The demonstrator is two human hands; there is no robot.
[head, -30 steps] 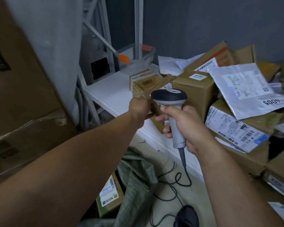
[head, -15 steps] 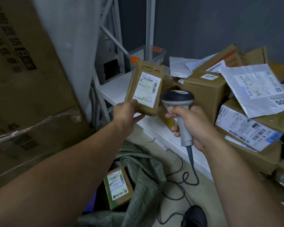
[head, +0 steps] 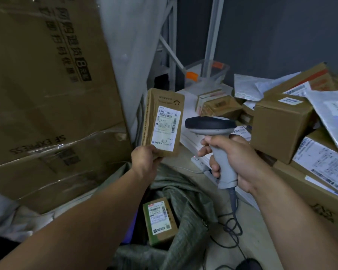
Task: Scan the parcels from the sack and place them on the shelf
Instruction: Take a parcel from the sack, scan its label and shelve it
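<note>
A huge cardboard carton (head: 47, 94), wrapped in clear tape and printed "SF EXPRESS" upside down, fills the left side. To the right a low white shelf (head: 189, 102) carries a loose heap of parcels (head: 281, 123): brown boxes and grey mailer bags, labels facing all ways, with a clear plastic bin (head: 207, 75) behind them in the corner.

On the floor between carton and shelf lies the green woven sack (head: 189, 211), its mouth slumped open. One parcel in sack (head: 160, 221) (green-brown, label up) shows inside it.

The held parcel (head: 164, 121), a flat brown box, stands upright in the air in front of the shelf's left end, its white label turned toward the camera. The left hand (head: 144, 162) pinches it by the lower left corner, thumb on the front face.

Just right of it, the scanner (head: 213, 127) is raised with its dark head level with the label's lower half, near the parcel but apart from it. The right hand (head: 236, 160) is wrapped firmly round its grey handle; whether the forefinger presses the trigger is hard to tell. The scanner's cable (head: 234, 217) drops from the handle and loops across the floor.
</note>
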